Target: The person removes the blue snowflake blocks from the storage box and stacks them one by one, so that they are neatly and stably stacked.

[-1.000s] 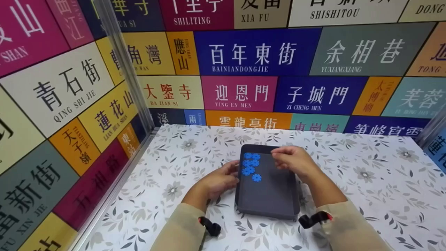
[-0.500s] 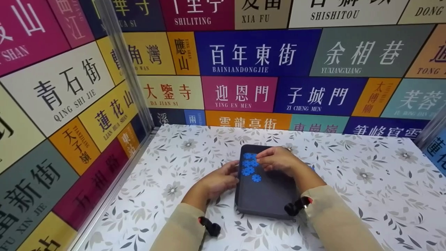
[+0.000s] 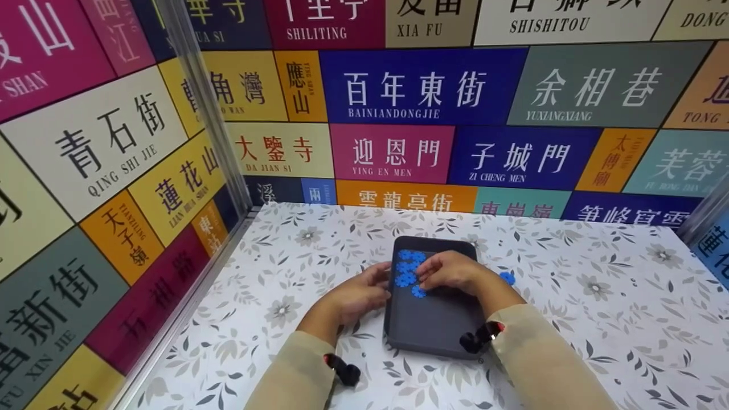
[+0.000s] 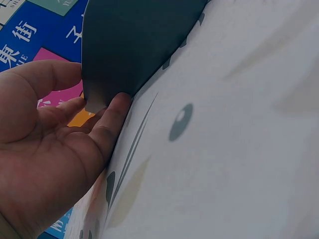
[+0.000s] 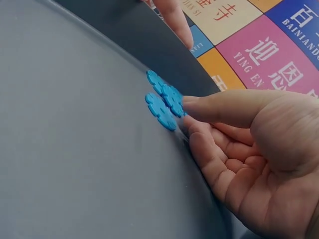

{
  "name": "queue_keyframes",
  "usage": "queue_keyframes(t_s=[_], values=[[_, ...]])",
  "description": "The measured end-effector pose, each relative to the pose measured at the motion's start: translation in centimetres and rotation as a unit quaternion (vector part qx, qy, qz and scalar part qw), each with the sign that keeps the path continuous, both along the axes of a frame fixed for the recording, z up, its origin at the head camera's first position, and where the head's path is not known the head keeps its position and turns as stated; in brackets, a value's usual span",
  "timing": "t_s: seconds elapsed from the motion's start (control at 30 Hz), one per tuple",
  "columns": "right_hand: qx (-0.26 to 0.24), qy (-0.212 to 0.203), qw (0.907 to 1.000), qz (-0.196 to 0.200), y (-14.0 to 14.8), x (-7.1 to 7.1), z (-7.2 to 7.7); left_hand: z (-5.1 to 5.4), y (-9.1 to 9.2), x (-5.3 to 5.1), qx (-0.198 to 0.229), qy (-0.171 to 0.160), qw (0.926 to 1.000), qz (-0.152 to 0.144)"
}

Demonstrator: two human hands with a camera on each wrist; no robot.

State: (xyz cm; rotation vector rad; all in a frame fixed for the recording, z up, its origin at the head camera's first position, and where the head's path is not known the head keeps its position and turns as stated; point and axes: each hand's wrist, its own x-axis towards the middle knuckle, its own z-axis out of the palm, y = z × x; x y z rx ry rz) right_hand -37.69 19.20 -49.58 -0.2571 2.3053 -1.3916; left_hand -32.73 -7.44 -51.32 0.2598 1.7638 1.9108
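Observation:
Several blue flower-shaped discs (image 3: 405, 266) lie in the upper left of a dark grey tray (image 3: 435, 324). Over them is the right hand (image 3: 455, 273), and its thumb and index finger pinch a blue disc (image 5: 173, 100) low over the tray floor, two other discs beside it in the right wrist view. Against the tray's left side rests the left hand (image 3: 356, 296); in the left wrist view this hand (image 4: 55, 134) has its fingers loosely bent and its fingertips touching the tray's outer wall (image 4: 134, 40). Part of the discs is hidden by the right fingers.
On the floral-patterned tabletop (image 3: 569, 319), a few blue discs (image 3: 507, 278) lie just right of the tray, partly behind the right forearm. Walls of coloured signs (image 3: 421, 85) stand behind and to the left of the table.
The right hand has moved left over the tray to the discs, then slightly down toward the lowest one. Blue discs right of the tray have come into view. The left hand has stayed still.

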Motion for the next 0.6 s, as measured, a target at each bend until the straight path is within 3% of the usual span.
queue_keyframes(t_s=[0.2,0.43,0.6], values=[[0.005,0.008,0.9995,0.029,-0.14,0.09,0.05,0.13,-0.07,-0.16,-0.014,-0.004,0.9999,0.002],[0.072,0.053,0.9954,0.034,-0.52,0.14,0.08,0.04,-0.12,-0.18,-0.010,-0.002,0.9999,-0.001],[0.099,0.056,0.9931,0.029,-0.64,0.34,0.25,0.06,-0.10,-0.10,-0.015,-0.002,0.9999,-0.004]])
